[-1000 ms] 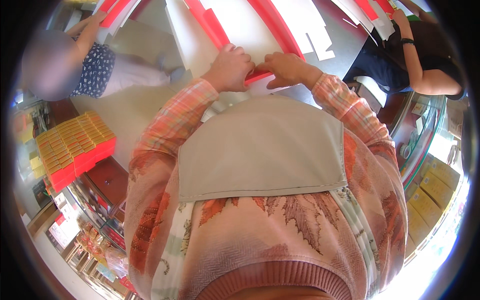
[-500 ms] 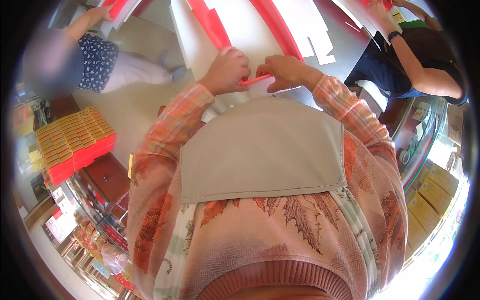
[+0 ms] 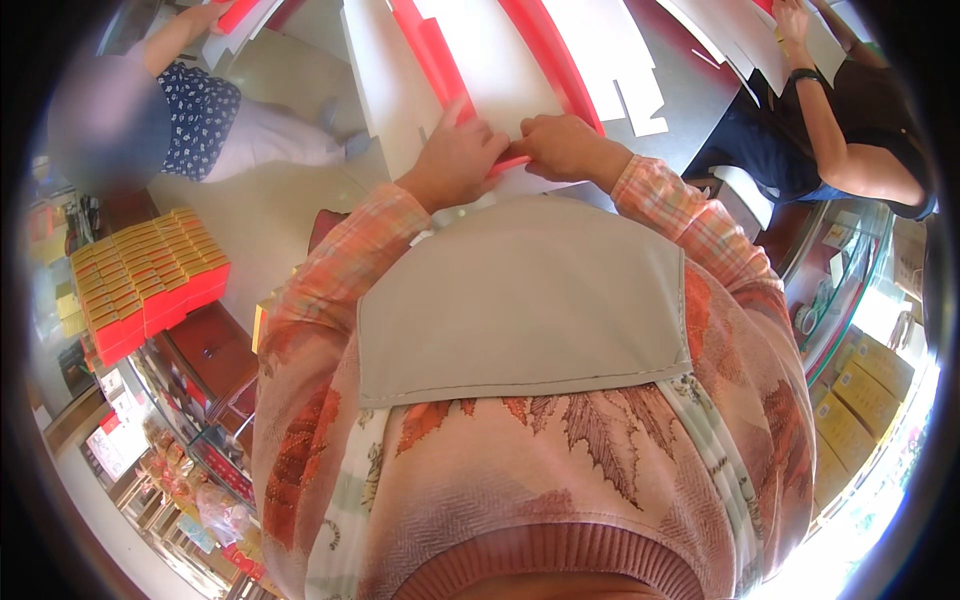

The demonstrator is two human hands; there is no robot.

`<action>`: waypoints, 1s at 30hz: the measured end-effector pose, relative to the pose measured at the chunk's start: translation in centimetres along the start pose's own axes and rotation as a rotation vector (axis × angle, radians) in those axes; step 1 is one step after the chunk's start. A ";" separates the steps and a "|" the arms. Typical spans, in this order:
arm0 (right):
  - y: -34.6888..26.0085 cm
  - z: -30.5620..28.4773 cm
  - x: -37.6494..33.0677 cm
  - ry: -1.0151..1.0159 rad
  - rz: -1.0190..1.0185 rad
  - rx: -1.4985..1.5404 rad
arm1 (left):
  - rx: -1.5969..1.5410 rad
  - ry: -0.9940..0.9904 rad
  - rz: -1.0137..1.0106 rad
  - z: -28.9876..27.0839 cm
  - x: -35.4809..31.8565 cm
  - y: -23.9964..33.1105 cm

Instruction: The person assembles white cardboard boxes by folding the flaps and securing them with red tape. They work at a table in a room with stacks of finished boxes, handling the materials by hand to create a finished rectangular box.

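A flat red and white cardboard sheet (image 3: 500, 70) lies on the work surface in front of me, its red strips running away from me. My left hand (image 3: 455, 160) presses and pinches the near red edge of the sheet. My right hand (image 3: 560, 145) grips the same near edge from the right, fingertips meeting the left hand. Both forearms wear an orange checked sleeve. A grey apron bib (image 3: 520, 300) covers my chest below the hands and hides the sheet's nearest part.
A person in a dotted top (image 3: 200, 110) sits at the left. Another person's arm with a wristband (image 3: 820, 110) reaches to white sheets at the upper right. Stacked red and yellow boxes (image 3: 140, 280) stand at the left. A glass counter (image 3: 850, 290) is at the right.
Both hands stay on the sheet's near edge and have drawn slightly closer together. The person at the right has shifted their arm further up the table.
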State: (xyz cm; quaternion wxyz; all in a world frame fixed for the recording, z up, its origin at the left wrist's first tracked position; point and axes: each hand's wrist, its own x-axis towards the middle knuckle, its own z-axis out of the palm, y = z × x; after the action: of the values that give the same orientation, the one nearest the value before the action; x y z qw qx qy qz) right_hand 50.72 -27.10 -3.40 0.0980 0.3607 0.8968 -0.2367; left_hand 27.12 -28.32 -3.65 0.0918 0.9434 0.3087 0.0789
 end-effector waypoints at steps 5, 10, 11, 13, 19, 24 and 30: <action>-0.4 -4.2 -1.5 -0.045 -0.144 -0.160 | 0.011 -0.037 0.020 -1.3 -2.7 -0.2; 2.3 -6.8 -2.1 0.184 -0.189 -0.538 | 0.014 -0.002 0.034 -7.1 -7.1 -1.3; 2.7 -7.4 -1.8 0.198 -0.207 -0.529 | 0.015 0.010 0.017 -8.0 -7.9 -1.4; 3.7 -7.9 -1.0 0.346 -0.254 -0.581 | 0.019 0.033 -0.003 -9.3 -8.9 -1.9; 2.7 -7.5 1.0 0.430 -0.270 -0.529 | 0.286 0.261 -0.247 -7.2 -7.9 -4.2; 2.9 -1.8 2.8 0.316 -0.099 -0.407 | 0.038 0.106 -0.061 -2.2 -6.1 -3.9; 6.2 -2.6 1.6 0.183 0.152 -0.248 | -0.022 0.007 0.012 0.2 -5.8 -6.7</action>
State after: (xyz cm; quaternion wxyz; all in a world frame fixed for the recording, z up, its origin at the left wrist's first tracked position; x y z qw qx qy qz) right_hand 53.82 -20.99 -3.90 0.0776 0.4327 0.8944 -0.0822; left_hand 18.76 -26.46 -5.89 0.1005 0.9440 0.3024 0.0860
